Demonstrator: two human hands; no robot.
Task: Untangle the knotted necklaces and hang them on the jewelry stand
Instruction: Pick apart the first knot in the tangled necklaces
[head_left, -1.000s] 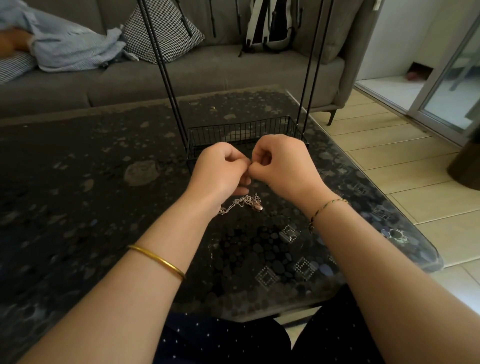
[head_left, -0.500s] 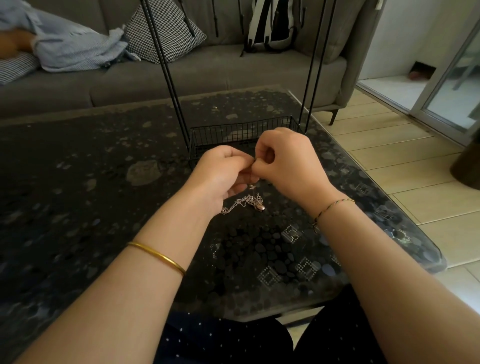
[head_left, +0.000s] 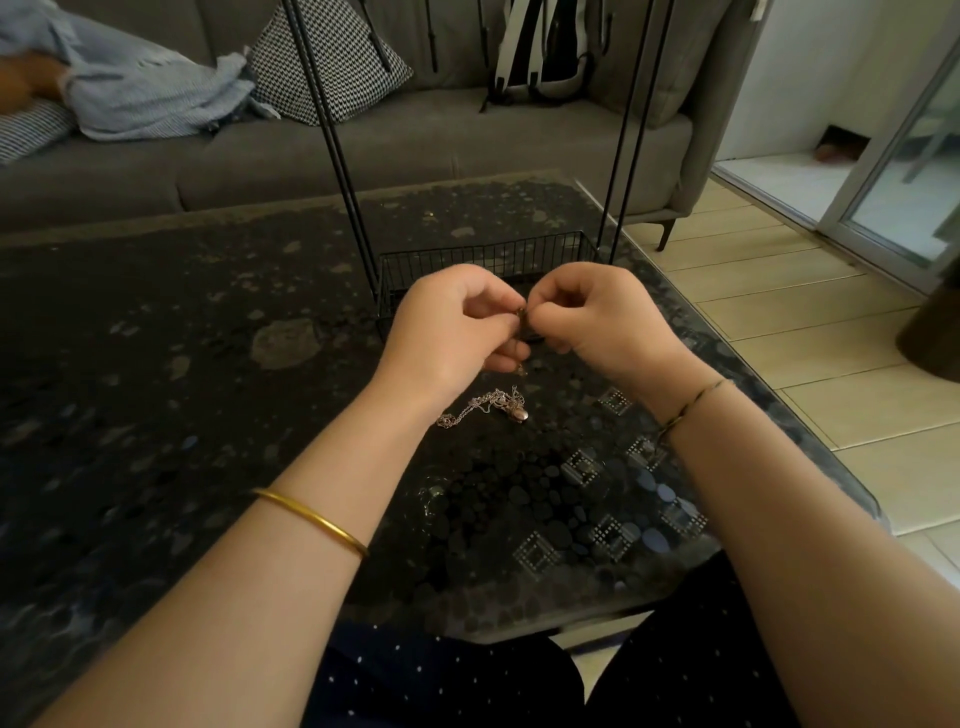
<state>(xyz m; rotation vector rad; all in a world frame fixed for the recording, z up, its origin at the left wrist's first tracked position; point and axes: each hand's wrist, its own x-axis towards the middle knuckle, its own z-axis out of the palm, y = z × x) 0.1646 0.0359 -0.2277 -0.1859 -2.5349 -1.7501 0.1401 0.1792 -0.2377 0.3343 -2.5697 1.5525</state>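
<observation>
Frame centre: left hand and right hand meet at the fingertips, both pinching a small dark piece. Tangled necklace lies on worktop just below them — stand behind.

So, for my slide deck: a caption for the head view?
Left hand and right hand pinch a chain; another necklace lies on the table.

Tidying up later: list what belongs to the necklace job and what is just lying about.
Job: left hand and right hand pinching a chain; tangled necklace on the table; jewelry stand.
Lying about: houndstooth cushion, backpack, blue cloth, all on the sofa.
</observation>
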